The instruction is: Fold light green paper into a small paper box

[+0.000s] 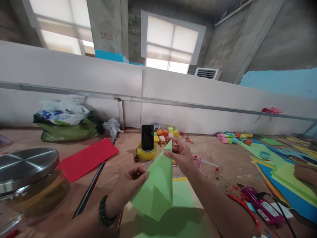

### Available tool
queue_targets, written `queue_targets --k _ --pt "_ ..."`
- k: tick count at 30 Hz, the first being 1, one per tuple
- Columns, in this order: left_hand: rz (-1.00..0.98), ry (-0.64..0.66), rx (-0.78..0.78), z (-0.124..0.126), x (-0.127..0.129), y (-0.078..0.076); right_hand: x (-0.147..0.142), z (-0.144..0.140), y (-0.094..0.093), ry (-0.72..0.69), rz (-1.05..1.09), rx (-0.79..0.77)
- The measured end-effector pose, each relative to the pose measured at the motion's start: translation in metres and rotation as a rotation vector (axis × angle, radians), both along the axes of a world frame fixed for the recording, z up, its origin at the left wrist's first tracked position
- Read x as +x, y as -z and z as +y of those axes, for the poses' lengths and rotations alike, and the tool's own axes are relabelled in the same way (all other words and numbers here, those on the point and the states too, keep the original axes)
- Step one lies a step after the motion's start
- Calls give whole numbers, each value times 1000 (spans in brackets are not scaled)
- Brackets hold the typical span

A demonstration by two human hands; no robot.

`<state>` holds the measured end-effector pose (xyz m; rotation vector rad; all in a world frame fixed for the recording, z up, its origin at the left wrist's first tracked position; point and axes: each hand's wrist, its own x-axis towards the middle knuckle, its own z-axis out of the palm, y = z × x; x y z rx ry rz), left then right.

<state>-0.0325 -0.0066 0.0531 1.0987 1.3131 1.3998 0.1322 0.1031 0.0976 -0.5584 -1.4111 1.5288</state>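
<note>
1. The left hand [130,180] pinches the left edge of a folded green paper [158,188], fingers closed on it
2. The right hand [179,153] grips the paper's top point, fingers closed
3. The paper is held above the table [223,165], over what looks like more green sheets
4. A phone [147,137] stands behind it on a yellow tape roll [146,153]

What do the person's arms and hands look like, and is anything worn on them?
Both forearms are bare, with no sleeves in view. The left wrist wears a bracelet of dark green round beads. The right hand and left hand wear no gloves; no rings are visible.
</note>
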Motion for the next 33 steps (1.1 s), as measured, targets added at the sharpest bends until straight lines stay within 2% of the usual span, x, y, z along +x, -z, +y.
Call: queue_targets --k 4,7,10,21,28,33 --pt "-155 9 -90 0 1 -4 -1 0 1 6 14 -2" --pt "-186 31 -100 -1 1 -7 -1 0 2 27 4 31" --pt "-176 64 -97 -2 0 -9 -1 -1 2 41 -8 59" --pt "-132 37 -77 1 0 -4 0 -1 2 56 14 60" --pt "-40 5 -43 0 1 -1 5 6 -3 202 71 138" --pt "-59 17 -79 -1 1 -2 8 8 -4 227 110 143"
